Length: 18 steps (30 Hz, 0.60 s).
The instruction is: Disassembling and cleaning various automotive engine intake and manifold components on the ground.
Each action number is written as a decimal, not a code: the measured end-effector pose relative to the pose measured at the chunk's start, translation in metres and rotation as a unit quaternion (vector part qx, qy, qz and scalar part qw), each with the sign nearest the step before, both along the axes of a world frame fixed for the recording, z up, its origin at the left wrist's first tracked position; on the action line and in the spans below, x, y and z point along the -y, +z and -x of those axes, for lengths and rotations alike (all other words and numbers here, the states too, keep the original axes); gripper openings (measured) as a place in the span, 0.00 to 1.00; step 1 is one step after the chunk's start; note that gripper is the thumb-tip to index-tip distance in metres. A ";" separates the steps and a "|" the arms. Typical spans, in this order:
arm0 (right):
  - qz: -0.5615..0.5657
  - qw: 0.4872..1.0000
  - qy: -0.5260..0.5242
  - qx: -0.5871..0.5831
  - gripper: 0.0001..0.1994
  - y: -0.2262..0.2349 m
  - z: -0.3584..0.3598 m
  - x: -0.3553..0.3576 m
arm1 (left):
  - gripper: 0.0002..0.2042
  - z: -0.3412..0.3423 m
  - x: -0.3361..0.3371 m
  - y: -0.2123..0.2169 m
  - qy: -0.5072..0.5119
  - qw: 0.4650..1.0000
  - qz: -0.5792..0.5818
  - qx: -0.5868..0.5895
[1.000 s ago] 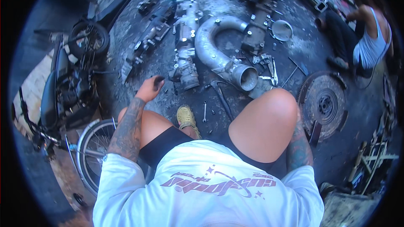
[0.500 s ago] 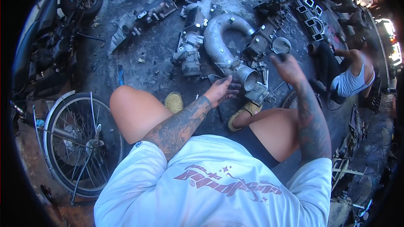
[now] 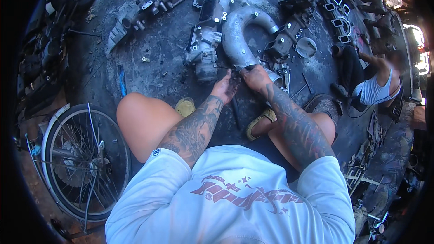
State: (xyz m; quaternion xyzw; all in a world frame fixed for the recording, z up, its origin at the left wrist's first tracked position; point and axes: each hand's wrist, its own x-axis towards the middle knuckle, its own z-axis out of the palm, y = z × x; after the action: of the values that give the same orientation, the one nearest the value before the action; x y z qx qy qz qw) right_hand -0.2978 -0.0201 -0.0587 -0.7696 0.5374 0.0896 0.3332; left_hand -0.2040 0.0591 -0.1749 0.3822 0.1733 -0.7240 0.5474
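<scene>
Curved pipe (image 3: pixel 235 47), lengthwise front-to-back, bend pointing away — right hand (image 3: pixel 256 78) at near end

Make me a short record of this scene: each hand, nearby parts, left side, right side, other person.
Left hand: close beside the right hand; grip unclear
Right hand: at the near end of the curved metal pipe; contact unclear
Nearby parts: metal assembly left of the pipe
Left side: spoked wheel
Right side: toothed metal disc, partly hidden
Other person: farther right, light sleeveless top
</scene>
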 end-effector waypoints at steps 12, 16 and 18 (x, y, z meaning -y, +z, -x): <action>-0.039 0.999 0.017 0.020 0.21 0.011 -0.006 0.007 | 0.11 -0.001 0.008 -0.007 -0.001 1.000 -0.002 -0.025; -0.012 0.993 0.105 -0.059 0.14 0.010 -0.011 0.005 | 0.09 -0.002 0.006 -0.007 0.018 1.000 -0.003 -0.003; -0.024 0.998 0.045 -0.038 0.15 0.006 -0.010 0.004 | 0.09 -0.002 0.006 -0.007 0.016 1.000 -0.008 0.009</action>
State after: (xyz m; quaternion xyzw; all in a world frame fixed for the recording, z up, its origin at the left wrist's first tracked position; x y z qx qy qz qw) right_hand -0.2877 -0.0238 -0.0531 -0.7807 0.5121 0.1467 0.3267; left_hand -0.2016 0.0533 -0.1824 0.3907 0.1801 -0.7101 0.5574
